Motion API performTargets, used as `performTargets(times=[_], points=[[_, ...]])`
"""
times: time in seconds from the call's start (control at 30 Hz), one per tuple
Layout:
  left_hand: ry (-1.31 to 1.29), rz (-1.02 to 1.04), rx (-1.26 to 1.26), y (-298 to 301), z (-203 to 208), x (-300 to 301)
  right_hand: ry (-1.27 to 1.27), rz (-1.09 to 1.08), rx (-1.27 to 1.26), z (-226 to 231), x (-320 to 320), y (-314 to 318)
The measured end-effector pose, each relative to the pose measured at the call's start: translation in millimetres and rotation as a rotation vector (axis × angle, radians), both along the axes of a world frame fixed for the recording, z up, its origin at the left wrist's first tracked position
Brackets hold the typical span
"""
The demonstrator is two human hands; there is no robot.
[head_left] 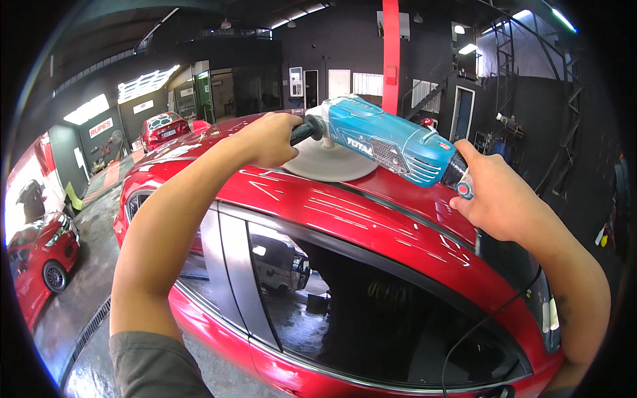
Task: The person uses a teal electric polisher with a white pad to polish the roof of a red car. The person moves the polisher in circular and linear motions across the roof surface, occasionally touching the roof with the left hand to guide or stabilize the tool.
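Your left hand (275, 140) at 11 o'clock grips handle (304, 132), right hand (499, 192) at 3 grips polisher (391, 142), so glide pad (330, 166) flat.

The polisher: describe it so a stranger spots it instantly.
Find the large red car in the foreground, then its roof. There, held between the left hand and right hand, is the polisher. Its bright teal body, with a pale round pad, stands out against all that red.

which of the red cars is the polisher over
The front car, filling the lower middle, its side windows facing us, beneath the polisher. The left car and the small, distant back car both stand well apart from it.
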State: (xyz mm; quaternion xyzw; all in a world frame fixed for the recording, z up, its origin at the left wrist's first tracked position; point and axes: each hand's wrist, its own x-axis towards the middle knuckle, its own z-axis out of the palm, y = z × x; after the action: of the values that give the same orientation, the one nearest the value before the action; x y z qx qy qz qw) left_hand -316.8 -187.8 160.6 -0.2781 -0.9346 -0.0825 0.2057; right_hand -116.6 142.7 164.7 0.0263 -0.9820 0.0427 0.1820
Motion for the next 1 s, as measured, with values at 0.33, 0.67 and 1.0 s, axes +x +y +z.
performTargets(times=[0.33, 0.67, 1.0], points=[[0.069, 0.045, 0.135, -51.0, -16.9, -33.9, 0.108, 0.077, 0.194, 4.9, -58.6, -35.3], [0.185, 0.195, 0.148, -160.1, -0.6, -97.2, -0.021, 0.135, 0.208, 35.0, -141.6, -148.0], [0.081, -0.039, -0.031, -5.3, 31.3, -12.8, -0.05, 0.045, 0.051, 32.3, -20.3, -1.5]])
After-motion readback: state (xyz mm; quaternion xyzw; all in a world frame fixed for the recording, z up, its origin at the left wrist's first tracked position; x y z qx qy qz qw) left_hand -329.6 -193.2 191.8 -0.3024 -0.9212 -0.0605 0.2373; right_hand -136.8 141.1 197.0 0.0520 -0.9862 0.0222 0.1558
